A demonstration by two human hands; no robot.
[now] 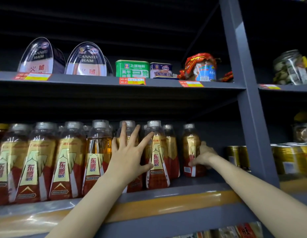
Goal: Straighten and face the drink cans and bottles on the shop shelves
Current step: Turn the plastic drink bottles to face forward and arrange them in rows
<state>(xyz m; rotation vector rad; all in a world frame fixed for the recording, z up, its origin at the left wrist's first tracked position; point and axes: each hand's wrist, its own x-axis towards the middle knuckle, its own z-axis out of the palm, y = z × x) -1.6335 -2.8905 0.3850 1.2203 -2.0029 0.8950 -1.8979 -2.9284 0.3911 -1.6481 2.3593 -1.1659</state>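
A row of amber drink bottles with red-and-gold labels and silver caps stands along the lower shelf [192, 187]. My left hand [127, 152] lies flat with spread fingers against one bottle [128, 129], and its thumb touches the neighbouring bottle [157, 162]. Further right and set back, a single bottle [191, 148] stands turned so that its barcode faces out. My right hand [203, 156] grips that bottle round its right side, low on the label.
The upper shelf [97, 79] carries canned ham tins [87, 60], green [132, 68] and blue [160, 70] meat tins and a red wrapped jar [200, 67]. A grey upright post [248, 100] divides the bays. Gold cans [236, 156] stand right of the held bottle.
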